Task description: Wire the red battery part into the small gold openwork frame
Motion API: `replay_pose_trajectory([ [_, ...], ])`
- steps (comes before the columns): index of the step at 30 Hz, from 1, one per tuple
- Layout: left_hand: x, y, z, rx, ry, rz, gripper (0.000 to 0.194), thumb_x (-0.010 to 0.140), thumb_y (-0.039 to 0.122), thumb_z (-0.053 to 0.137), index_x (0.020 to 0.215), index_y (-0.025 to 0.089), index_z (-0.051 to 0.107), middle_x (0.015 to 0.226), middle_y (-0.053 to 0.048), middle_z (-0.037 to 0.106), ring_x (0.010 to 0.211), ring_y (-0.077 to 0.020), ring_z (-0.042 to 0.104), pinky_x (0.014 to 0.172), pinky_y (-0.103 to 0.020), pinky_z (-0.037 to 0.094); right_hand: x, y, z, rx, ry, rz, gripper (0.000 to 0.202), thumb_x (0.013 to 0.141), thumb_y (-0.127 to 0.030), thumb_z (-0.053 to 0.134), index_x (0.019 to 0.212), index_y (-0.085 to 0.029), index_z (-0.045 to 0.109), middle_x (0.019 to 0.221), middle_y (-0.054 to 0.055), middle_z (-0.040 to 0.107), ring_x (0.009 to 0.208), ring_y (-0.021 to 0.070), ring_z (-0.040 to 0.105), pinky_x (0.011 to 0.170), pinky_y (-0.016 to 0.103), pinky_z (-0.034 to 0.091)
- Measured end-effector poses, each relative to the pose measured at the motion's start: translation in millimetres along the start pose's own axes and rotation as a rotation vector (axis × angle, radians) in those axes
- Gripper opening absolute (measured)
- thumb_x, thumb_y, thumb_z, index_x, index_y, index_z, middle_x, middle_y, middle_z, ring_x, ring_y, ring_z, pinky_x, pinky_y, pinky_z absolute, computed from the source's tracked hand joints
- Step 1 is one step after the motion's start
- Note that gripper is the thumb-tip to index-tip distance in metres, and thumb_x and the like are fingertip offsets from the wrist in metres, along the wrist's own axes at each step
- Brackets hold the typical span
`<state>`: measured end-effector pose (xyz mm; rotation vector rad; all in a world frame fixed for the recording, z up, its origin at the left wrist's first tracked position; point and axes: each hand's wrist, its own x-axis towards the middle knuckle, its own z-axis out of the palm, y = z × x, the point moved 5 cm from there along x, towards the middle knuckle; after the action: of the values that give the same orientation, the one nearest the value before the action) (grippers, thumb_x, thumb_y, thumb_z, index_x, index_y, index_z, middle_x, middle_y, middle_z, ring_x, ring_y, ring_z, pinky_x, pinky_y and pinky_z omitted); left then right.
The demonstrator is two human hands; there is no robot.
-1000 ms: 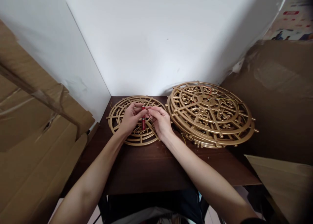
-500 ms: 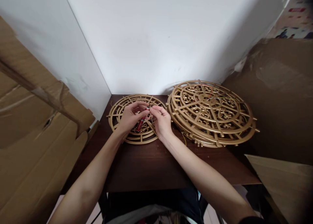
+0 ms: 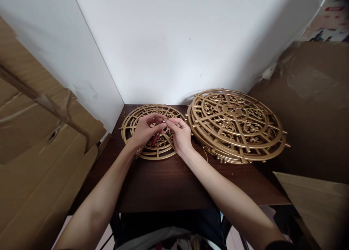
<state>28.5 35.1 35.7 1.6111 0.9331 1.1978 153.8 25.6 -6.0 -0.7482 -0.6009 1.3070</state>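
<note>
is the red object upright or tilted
Tilted: in the left hand, the red object slants, its lower end further left than its top.

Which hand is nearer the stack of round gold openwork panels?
Right. The right hand is just left of the stack of round gold openwork panels; the left hand is farther left, over a separate round gold panel.

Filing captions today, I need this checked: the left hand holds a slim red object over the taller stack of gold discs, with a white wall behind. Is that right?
Not quite: in the head view, the left hand holds the slim red object over the lower gold disc, left of the taller stack. The white wall is behind, as you say.
</note>
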Motion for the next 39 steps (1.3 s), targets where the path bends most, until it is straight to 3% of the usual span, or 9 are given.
replay_pose_trajectory([
  [10,-0.8,5.5,1.1,0.029,-0.021,0.007,0.019,0.075,0.023,0.072,0.092,0.015,0.070,0.068,0.000,0.064,0.061,-0.0132,0.065,0.061,-0.024,0.052,-1.3,-2.1,2.7,0.035,0.001,0.046,0.015,0.059,-0.015,0.076,0.069,-0.018,0.066,0.064,-0.004,0.065,0.059,0.0094,0.056,0.061,0.025,0.047],
  [18,-0.9,4.0,0.9,0.032,-0.034,0.004,0.019,0.075,0.023,0.072,0.091,0.015,0.070,0.069,0.000,0.064,0.062,-0.0127,0.065,0.059,-0.024,0.051,-0.8,-2.4,2.4,0.049,0.013,0.061,0.016,0.053,-0.015,0.077,0.065,-0.018,0.068,0.063,-0.003,0.066,0.059,0.0088,0.054,0.059,0.023,0.046],
  [27,-1.5,5.2,0.6,0.039,-0.011,-0.003,0.017,0.073,0.026,0.074,0.085,0.016,0.071,0.066,0.000,0.065,0.060,-0.0133,0.065,0.056,-0.024,0.051,0.2,-0.3,0.9,0.009,-0.010,0.037,0.017,0.057,-0.018,0.078,0.070,-0.019,0.068,0.065,-0.004,0.065,0.060,0.0102,0.055,0.063,0.026,0.048],
  [33,-2.0,0.9,-6.3,-0.122,0.104,-0.088,0.023,0.066,0.027,0.080,0.084,0.015,0.071,0.069,-0.001,0.067,0.061,-0.0160,0.068,0.059,-0.027,0.055,-1.9,-5.5,0.6,-0.045,0.013,-0.059,0.016,0.062,-0.023,0.077,0.077,-0.020,0.073,0.079,0.000,0.071,0.077,0.0136,0.062,0.077,0.028,0.051],
  [39,1.4,-2.7,-20.9,-0.411,0.280,-0.136,0.028,0.058,0.023,0.084,0.078,0.013,0.069,0.069,-0.001,0.066,0.062,-0.0131,0.065,0.064,-0.030,0.058,-4.5,-7.2,0.1,-0.119,0.030,-0.086,0.015,0.064,-0.022,0.076,0.079,-0.020,0.072,0.077,0.000,0.072,0.079,0.0153,0.064,0.083,0.032,0.052],
])
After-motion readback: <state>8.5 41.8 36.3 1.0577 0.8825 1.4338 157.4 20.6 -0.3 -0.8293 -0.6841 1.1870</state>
